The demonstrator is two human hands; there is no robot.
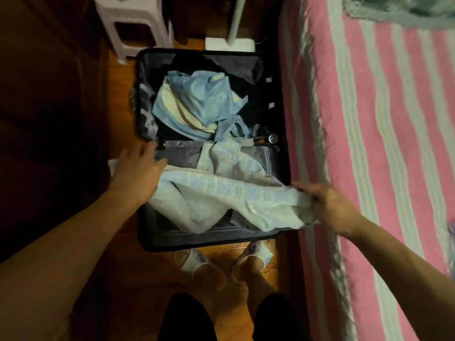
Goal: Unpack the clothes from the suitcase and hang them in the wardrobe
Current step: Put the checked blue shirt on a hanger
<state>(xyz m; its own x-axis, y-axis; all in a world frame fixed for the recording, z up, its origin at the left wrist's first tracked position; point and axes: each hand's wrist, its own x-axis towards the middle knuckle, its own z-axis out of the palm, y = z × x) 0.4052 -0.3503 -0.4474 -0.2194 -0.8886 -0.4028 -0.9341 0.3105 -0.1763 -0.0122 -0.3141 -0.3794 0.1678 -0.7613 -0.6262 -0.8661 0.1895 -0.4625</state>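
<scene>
Open suitcase [147, 99] on the floor, its right edge just beside the bed [369, 143]. Pale garment [221, 193] lies stretched across the near half, long axis running left-right between the two hands, part still draped down into the case. Right hand [330, 205] pinches the garment's right end at the near-right corner of the suitcase, fingers curled round bunched cloth. Left hand [138, 171] is at the garment's left end by the left rim; fingers look spread and fairly straight, palm on or over the cloth. No clear grip, and blur makes contact hard to confirm. Blue and cream garment [194, 104] sits crumpled in the far half, untouched. Judgement: right hand has the hold, so the lift goes up and toward the person; left needs to close on its end first. No wardrobe in view.
</scene>
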